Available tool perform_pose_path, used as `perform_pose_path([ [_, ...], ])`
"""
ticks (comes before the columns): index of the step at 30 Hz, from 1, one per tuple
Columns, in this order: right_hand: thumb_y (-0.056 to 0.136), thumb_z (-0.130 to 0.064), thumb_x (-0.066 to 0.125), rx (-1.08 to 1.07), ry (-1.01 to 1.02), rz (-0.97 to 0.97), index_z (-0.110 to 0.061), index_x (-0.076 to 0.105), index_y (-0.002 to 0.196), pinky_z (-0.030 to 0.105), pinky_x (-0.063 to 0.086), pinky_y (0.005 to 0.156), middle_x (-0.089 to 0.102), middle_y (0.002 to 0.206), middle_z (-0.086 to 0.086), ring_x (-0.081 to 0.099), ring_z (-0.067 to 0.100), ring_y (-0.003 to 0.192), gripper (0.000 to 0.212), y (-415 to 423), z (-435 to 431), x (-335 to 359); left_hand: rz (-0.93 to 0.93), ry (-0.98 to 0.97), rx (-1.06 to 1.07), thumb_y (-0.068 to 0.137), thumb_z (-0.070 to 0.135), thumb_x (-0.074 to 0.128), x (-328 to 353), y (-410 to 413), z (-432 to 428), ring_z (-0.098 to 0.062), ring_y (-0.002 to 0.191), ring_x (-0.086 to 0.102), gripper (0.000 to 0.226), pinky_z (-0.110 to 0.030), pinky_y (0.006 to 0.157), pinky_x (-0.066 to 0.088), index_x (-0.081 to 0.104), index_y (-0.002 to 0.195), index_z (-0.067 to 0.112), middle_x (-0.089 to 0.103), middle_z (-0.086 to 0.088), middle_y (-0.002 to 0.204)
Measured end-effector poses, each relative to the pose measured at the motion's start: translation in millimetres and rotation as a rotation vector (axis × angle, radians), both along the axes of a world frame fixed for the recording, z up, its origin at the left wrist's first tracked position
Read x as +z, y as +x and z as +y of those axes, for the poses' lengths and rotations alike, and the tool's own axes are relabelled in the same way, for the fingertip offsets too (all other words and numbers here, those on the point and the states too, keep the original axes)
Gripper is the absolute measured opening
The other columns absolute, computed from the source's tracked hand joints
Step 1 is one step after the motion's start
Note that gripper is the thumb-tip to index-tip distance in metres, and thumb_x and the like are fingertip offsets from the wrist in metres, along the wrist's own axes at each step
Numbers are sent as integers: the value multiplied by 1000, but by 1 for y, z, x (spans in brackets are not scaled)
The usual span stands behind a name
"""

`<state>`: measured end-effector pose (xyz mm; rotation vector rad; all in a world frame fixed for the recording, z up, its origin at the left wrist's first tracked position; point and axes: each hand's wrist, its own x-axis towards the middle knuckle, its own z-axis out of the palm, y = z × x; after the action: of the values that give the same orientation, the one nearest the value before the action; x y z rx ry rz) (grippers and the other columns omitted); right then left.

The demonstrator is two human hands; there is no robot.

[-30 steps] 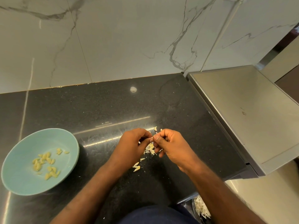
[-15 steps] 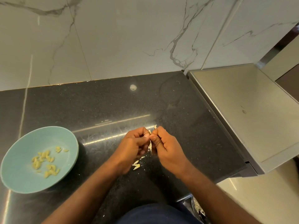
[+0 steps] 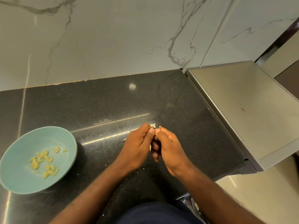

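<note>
Black speckled stone counter [image 3: 97, 102] underneath, bearing everything. Left hand [image 3: 137, 147] and right hand [image 3: 169, 150] close together above its near middle, thumbs tip to tip, fingers curled inward. Pinched between both thumbs and forefingers, a tiny pale seed [image 3: 154, 133], almost wholly hidden, held just over the stone. Pale husk scraps [image 3: 154, 125] lying on the counter just beyond the knuckles. Well off to the left, near the front edge, a round pale teal bowl [image 3: 21, 143] with a scatter of peeled yellow kernels [image 3: 43, 160] in its hollow. White veined marble wall [image 3: 129, 38] behind. Brushed grey metal lid [image 3: 242, 110] to the right, lying flat, right beside the counter's end
</note>
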<state>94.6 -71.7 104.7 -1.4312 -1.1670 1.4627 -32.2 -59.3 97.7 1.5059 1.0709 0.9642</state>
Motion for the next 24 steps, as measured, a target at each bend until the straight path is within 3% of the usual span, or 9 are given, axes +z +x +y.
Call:
perform_pose_path([
  [3, 103, -18, 38, -17, -118, 129, -17, 41, 68, 25, 33, 43, 41, 55, -1, 40, 12, 46, 35, -1, 0, 7, 76, 135, 36, 105, 20, 42, -8, -1, 1, -6, 52, 63, 27, -15, 54, 45, 51, 80, 22, 64, 10, 61],
  [6, 103, -21, 42, -78, -110, 208, -20, 43, 66, 25, 32, 42, 40, 54, -1, 39, 12, 44, 37, 3, 1, 10, 50, 128, 107, 105, 27, 41, -12, 1, 3, -1, 55, 51, 30, -13, 55, 38, 49, 76, 22, 56, 15, 62],
  [9, 103, -29, 52, -166, 50, 72, -18, 49, 64, 26, 36, 43, 45, 53, 2, 43, 15, 45, 40, 14, 5, 5, -5, 49, 171, 103, 33, 39, -16, 1, 6, -5, 60, 42, 34, -23, 56, 37, 47, 75, 16, 47, 13, 63],
  [11, 99, -25, 60, -125, 146, -98, -14, 60, 77, 27, 45, 49, 61, 66, 4, 59, 17, 55, 25, 21, 8, 4, -13, 5, 185, 106, 31, 39, -18, 0, 8, -6, 61, 43, 35, -25, 56, 38, 49, 75, 17, 47, 13, 63],
  [12, 98, -19, 63, -79, 153, -126, -13, 65, 93, 27, 50, 55, 69, 81, 3, 66, 16, 65, 8, 23, 9, 6, -8, -5, 185, 106, 28, 40, -17, 0, 9, -6, 61, 44, 34, -25, 56, 39, 50, 76, 17, 48, 13, 63],
  [14, 93, -10, 68, -14, 113, -111, -15, 63, 120, 29, 56, 65, 71, 103, 3, 71, 16, 79, 28, 25, 10, 5, 16, -1, 174, 106, 26, 40, -17, 0, 10, -6, 60, 44, 33, -24, 55, 38, 52, 77, 14, 48, 11, 64],
  [15, 92, -9, 69, 3, 100, -80, -15, 63, 122, 30, 56, 68, 72, 102, 5, 72, 17, 80, 31, 25, 11, 5, 34, 17, 171, 105, 26, 41, -17, 2, 10, -6, 59, 43, 33, -23, 54, 38, 52, 77, 12, 47, 7, 64],
  [20, 95, -9, 65, -16, 132, -59, -8, 73, 100, 29, 56, 66, 74, 83, 4, 70, 17, 74, 9, 23, 9, 6, 134, 147, 128, 102, 36, 40, -21, 6, 13, -7, 57, 44, 36, -19, 50, 36, 51, 75, 15, 47, 9, 62],
  [24, 99, -16, 59, 39, 180, -195, -12, 64, 94, 28, 55, 64, 71, 83, 5, 71, 21, 74, 8, 26, 8, 5, 149, 204, 103, 102, 37, 40, -21, 8, 15, -7, 58, 51, 41, -16, 50, 37, 54, 79, 7, 51, 10, 62],
])
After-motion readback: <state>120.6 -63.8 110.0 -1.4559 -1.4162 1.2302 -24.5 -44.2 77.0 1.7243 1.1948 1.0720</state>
